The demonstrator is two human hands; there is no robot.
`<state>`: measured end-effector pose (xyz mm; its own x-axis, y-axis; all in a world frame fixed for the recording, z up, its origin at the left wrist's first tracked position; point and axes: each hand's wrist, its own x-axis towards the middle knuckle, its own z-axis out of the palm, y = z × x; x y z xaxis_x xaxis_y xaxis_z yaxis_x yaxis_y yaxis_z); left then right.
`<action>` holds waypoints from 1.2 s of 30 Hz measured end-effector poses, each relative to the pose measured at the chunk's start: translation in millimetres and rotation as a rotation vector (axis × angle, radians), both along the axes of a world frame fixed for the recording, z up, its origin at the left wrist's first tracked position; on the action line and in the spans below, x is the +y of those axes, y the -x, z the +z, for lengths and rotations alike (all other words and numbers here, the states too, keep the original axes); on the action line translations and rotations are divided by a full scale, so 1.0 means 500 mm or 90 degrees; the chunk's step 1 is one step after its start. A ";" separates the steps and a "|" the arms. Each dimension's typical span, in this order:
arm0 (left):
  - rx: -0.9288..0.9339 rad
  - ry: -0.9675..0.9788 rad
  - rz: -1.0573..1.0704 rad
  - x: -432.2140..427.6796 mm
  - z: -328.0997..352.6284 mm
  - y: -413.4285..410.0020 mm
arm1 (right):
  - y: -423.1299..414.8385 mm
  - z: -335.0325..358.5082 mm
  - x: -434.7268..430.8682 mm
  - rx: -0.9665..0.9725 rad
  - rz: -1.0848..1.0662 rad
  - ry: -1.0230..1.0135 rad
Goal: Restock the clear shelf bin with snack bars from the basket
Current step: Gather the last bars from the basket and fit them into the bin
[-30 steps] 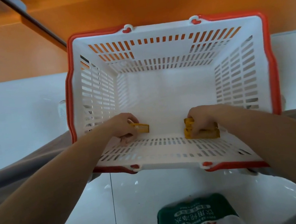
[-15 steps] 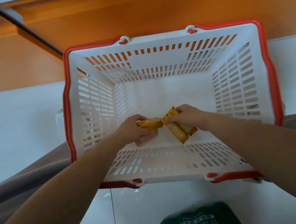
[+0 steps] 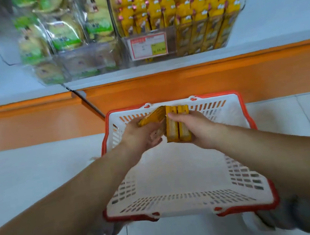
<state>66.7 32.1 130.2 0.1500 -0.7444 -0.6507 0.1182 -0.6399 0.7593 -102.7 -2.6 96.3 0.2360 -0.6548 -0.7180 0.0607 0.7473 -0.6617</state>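
Both hands are raised above the white basket (image 3: 185,198) with the red rim, which stands on the floor. My left hand (image 3: 143,137) grips yellow snack bars (image 3: 153,116) tilted to the left. My right hand (image 3: 196,127) grips a small upright stack of the same yellow snack bars (image 3: 176,128), and the two bundles touch at the top. No bars show on the basket's floor. On the white shelf above stands the clear bin (image 3: 180,11), filled with rows of yellow snack bars and carrying a price label (image 3: 149,46).
A second clear bin (image 3: 60,37) with green-wrapped pastries stands left of the snack bar bin. The shelf has an orange front edge (image 3: 185,84). White floor tiles surround the basket. My grey-trousered knees (image 3: 287,216) flank its near end.
Both hands lifted the snack bars out of the basket and brought them together. My view tilted up, bringing the shelf and bins into sight; the green water pack near my feet left the view.
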 end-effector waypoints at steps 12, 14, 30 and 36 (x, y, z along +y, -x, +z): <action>0.274 0.219 0.068 0.074 0.326 0.063 | 0.067 0.379 0.066 -0.212 -0.077 0.159; 0.237 0.235 0.043 0.076 0.330 0.073 | 0.061 0.385 0.068 -0.227 -0.089 0.163; -0.012 0.253 -0.106 0.012 0.310 0.082 | 0.044 0.365 -0.010 -0.181 -0.031 0.241; -0.008 0.260 -0.119 0.004 0.318 0.078 | 0.039 0.377 -0.025 -0.136 -0.003 0.261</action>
